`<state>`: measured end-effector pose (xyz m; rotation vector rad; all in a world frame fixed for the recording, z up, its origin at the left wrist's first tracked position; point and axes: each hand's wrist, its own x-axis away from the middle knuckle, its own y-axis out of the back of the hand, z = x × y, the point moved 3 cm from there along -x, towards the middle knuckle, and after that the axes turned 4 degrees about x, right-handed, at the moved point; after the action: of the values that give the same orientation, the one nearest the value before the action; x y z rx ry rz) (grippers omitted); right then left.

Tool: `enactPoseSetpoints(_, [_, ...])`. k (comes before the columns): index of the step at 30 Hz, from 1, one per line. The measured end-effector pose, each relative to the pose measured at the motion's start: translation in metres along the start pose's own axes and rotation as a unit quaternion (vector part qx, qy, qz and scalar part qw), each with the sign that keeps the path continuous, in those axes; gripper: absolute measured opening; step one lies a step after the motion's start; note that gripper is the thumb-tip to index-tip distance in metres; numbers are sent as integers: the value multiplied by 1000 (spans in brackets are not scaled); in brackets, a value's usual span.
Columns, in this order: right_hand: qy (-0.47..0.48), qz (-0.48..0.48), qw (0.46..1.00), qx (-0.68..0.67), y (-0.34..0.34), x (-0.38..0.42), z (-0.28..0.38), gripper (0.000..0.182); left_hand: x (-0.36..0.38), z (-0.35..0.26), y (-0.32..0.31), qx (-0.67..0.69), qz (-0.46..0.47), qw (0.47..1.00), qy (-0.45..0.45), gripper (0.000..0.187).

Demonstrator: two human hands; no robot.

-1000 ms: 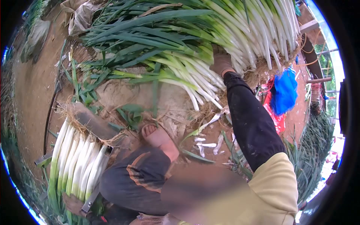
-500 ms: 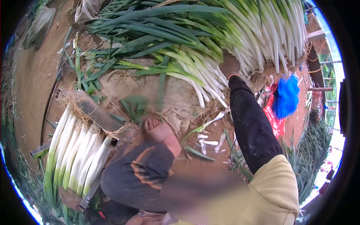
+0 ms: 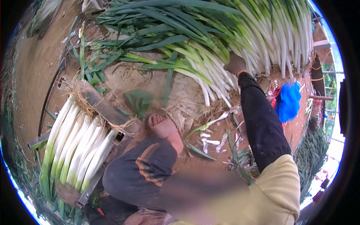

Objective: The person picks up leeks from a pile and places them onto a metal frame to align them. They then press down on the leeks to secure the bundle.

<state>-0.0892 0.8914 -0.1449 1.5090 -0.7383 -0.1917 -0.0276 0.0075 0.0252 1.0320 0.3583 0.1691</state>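
Your right hand (image 3: 235, 63) is buried in the leek pile (image 3: 240, 33); grip can't be told. Leeks look stiff but snappable: grasp the firm white shanks.

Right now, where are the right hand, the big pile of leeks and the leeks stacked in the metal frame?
right hand (image 3: 235, 63), head view, back of the hand.
pile of leeks (image 3: 262, 37), head view, white stalks.
stacked leeks (image 3: 80, 144), head view, middle of the white stalks.
metal frame (image 3: 98, 104), head view, end plate.

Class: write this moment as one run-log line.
right hand: reaching into leek pile | left hand: by trimmed leeks in metal frame
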Motion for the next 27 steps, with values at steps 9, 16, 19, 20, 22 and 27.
enactPoseSetpoints(9, [-15,-23,996,-82,5,30,20,72,0,11,-11,79,-52,994,-63,46])
enactPoseSetpoints(16, [109,19,930,-350,-83,135,53,75,-20,60,42,381,-30,922,-59,44])
enactPoseSetpoints(19, [131,143,902,-385,-98,196,57,68,-19,22,164,482,-66,872,-50,42])
enactPoseSetpoints(20, [111,188,881,-419,-95,215,56,66,-14,1,187,597,-7,799,-66,39])
enactPoseSetpoints(22, [106,220,838,-488,-79,249,51,60,11,-65,226,728,61,671,-127,34])
enactPoseSetpoints(27, [123,327,800,-488,-12,314,35,65,124,-272,257,852,395,343,1,24])
